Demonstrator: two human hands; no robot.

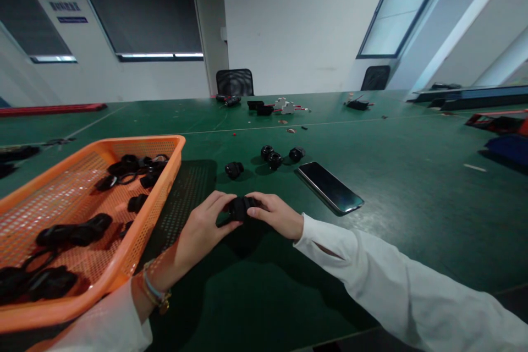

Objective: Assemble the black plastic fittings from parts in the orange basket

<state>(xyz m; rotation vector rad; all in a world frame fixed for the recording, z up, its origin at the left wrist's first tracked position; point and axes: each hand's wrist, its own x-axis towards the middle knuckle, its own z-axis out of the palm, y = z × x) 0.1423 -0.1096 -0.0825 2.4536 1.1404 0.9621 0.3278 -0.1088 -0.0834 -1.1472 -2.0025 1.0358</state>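
Between my two hands, just above the green table, is a black plastic connector (238, 209), round and ribbed. My left hand (205, 226) pinches its left side with thumb and fingers, while my right hand (279, 215) grips its right side. Part of the connector is hidden by the fingers. A similar black connector (234, 170) lies just beyond my hands. Farther right sit a few more: one black connector (274, 160), another black connector (267, 152) beside it, and a separate black connector (296, 154).
An orange basket (181, 148) with several black parts stands at the left. A phone (331, 187) lies on the green table (404, 176), right of my hands. White and black parts (284, 106) and a dark tool (228, 99) lie at the far side. A blue bin (509, 149) is far right.
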